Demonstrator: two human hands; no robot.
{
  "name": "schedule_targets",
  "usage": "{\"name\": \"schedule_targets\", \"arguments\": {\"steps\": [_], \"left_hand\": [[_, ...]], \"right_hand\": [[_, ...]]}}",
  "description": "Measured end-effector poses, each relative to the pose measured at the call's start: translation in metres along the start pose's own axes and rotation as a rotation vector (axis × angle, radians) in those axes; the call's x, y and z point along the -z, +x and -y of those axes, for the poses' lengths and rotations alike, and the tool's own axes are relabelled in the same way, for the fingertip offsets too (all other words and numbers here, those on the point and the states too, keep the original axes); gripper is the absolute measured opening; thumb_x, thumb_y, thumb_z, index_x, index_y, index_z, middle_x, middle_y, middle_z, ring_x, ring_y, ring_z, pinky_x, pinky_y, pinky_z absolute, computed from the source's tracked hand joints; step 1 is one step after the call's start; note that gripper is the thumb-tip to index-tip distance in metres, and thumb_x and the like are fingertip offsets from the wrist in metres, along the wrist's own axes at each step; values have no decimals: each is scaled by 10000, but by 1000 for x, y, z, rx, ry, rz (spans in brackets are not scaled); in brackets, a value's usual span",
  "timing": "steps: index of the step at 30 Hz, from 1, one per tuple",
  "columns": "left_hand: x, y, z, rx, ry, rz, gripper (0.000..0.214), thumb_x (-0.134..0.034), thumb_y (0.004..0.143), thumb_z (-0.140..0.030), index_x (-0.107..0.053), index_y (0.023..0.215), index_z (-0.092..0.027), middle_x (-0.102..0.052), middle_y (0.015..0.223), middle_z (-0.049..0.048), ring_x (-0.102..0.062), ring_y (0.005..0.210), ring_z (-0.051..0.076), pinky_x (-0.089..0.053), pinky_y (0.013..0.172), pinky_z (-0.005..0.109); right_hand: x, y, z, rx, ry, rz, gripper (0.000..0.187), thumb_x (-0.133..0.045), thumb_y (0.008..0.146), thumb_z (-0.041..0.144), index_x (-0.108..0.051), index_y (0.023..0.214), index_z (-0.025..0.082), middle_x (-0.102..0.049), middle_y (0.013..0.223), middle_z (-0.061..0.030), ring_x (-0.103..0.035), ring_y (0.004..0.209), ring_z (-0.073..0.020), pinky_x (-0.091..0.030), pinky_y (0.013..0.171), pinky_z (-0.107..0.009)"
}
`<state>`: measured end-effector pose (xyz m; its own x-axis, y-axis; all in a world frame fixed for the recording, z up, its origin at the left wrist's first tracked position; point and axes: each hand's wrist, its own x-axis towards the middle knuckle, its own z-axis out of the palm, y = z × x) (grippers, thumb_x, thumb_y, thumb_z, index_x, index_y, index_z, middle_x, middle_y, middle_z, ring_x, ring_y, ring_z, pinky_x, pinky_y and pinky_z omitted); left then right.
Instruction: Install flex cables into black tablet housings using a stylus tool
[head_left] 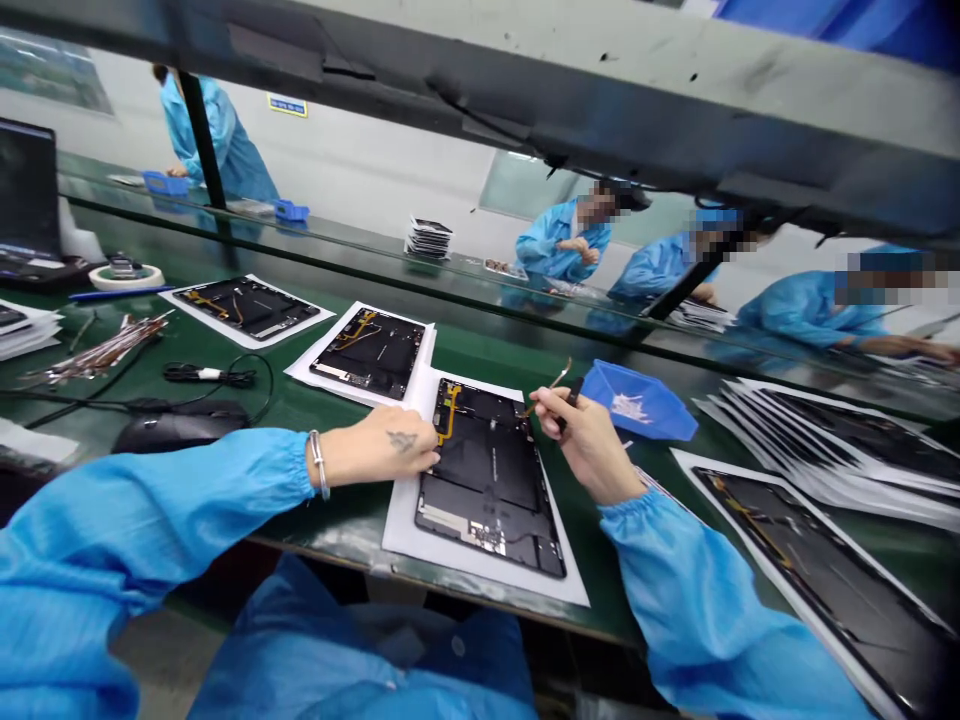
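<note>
A black tablet housing with a yellow flex cable along its left side lies on white paper in front of me. My left hand is closed at the housing's left edge. What its fingers hold, if anything, is hidden. Over the upper right corner of the housing, my right hand pinches a thin copper-coloured flex cable, whose end sticks up past the fingers. A short dark piece also shows at that hand, too small to name.
Two more housings lie on paper at the back left. A blue bin with small white pieces stands behind my right hand. Stacked housings are at right. A mouse, loose flex cables and a laptop occupy the left. Co-workers sit beyond.
</note>
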<state>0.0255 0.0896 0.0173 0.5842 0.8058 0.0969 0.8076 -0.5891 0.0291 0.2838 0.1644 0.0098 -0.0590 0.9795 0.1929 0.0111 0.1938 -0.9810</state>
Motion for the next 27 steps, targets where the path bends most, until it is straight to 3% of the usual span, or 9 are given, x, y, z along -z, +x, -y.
{"name": "schedule_targets", "arguments": {"steps": [3,7,10,13,16,20,27], "left_hand": [[-14,-1,-5,47,-42,-19,273,-519,967,-324,-650,771,-186,-646,696,41,-637,677,208,-400,606,285],[-11,9,-3,46,-116,-20,299,-504,975,-323,-632,740,-189,-616,648,23,-598,625,186,-338,553,270],[-6,23,0,15,-203,-165,284,-479,991,-307,-619,776,-183,-616,692,20,-582,642,176,-326,551,270],[-8,34,-3,-90,-372,-256,146,-536,971,-244,-643,904,-171,-653,846,29,-604,764,166,-409,673,257],[-14,36,-9,-115,-564,-239,107,-583,951,-217,-671,961,-158,-680,895,37,-620,819,161,-438,758,253],[-17,30,-15,-64,-702,-193,116,-603,933,-201,-695,970,-142,-706,898,50,-631,821,168,-433,755,256],[-17,28,-21,17,-913,-124,143,-601,908,-251,-685,882,-139,-634,720,-27,-549,662,111,-360,622,209]], "right_hand": [[0,-4,2,-5,16,15,345,-820,641,449,-656,725,157,-571,650,0,-382,486,-74,-279,434,-238],[-6,-13,8,-10,-8,46,304,-799,698,428,-677,732,152,-628,694,-26,-371,493,-72,-278,462,-245],[-13,-22,10,15,-126,116,300,-773,753,414,-665,663,149,-631,671,-32,-370,507,-79,-275,485,-253],[-18,-31,11,35,-238,186,317,-741,795,427,-668,654,153,-626,638,-31,-386,520,-96,-291,499,-258],[-21,-37,12,32,-283,232,328,-732,806,435,-671,641,158,-616,601,-26,-402,518,-106,-314,505,-261],[-24,-42,13,35,-321,255,332,-722,815,445,-685,651,159,-624,593,-27,-420,516,-112,-338,508,-261],[-32,-50,18,75,-381,278,289,-713,817,425,-711,688,166,-659,640,-23,-476,544,-125,-386,536,-260]]}}
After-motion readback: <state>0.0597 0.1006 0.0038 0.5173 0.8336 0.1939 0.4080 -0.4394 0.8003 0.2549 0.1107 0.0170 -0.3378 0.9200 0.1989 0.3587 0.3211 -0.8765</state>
